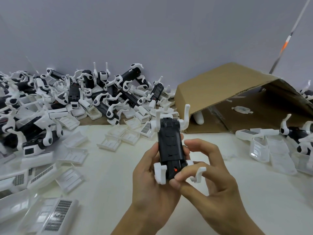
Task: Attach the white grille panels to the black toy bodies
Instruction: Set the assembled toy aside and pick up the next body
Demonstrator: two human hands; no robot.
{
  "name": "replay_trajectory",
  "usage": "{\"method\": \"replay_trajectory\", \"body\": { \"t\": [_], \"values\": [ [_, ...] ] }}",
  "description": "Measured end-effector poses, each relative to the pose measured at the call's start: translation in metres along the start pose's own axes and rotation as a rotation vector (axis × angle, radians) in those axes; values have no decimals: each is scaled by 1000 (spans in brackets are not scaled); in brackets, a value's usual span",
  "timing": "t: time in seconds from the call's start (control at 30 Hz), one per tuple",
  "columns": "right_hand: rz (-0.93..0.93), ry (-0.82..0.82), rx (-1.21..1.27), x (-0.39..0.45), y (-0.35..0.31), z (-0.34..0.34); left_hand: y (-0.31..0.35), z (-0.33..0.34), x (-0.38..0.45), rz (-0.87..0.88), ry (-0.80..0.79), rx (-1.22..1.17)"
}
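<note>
Both hands' fingers clamp one black toy body (pixel 170 145): left hand (pixel 152 180), right hand (pixel 208 175); no legible writing.

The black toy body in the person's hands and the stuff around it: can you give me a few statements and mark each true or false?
1. Both hands hold the black toy body. True: the left hand grips its side, and the right hand pinches its near end.
2. The toy has red legs. False: its legs are white.
3. A cardboard box lies on its side on the right. True.
4. The pile of toy bodies is on the right. False: it is heaped at the left, by the wall.
5. Loose white grille panels lie on the table. True.
</note>
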State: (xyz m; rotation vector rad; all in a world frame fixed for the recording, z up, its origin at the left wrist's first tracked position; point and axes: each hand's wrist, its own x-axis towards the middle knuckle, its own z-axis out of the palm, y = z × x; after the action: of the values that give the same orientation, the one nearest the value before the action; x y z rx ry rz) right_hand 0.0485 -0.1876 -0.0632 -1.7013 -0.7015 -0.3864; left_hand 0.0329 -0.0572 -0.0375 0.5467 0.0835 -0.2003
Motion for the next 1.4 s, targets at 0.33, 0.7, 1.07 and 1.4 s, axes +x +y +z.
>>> {"method": "replay_trajectory", "body": {
  "t": [0.33,0.7,1.07,1.4],
  "values": [
    [58,-4,-74,2,-1,-2,0,-2,0,5,-12,14],
    [76,19,8,-1,1,-1,1,-4,1,-12,-33,-17],
    [444,-1,250,13,10,-11,4,-4,5,160,18,181],
    [728,21,455,17,11,-9,24,-26,19,592,346,1023]
  ]
}}
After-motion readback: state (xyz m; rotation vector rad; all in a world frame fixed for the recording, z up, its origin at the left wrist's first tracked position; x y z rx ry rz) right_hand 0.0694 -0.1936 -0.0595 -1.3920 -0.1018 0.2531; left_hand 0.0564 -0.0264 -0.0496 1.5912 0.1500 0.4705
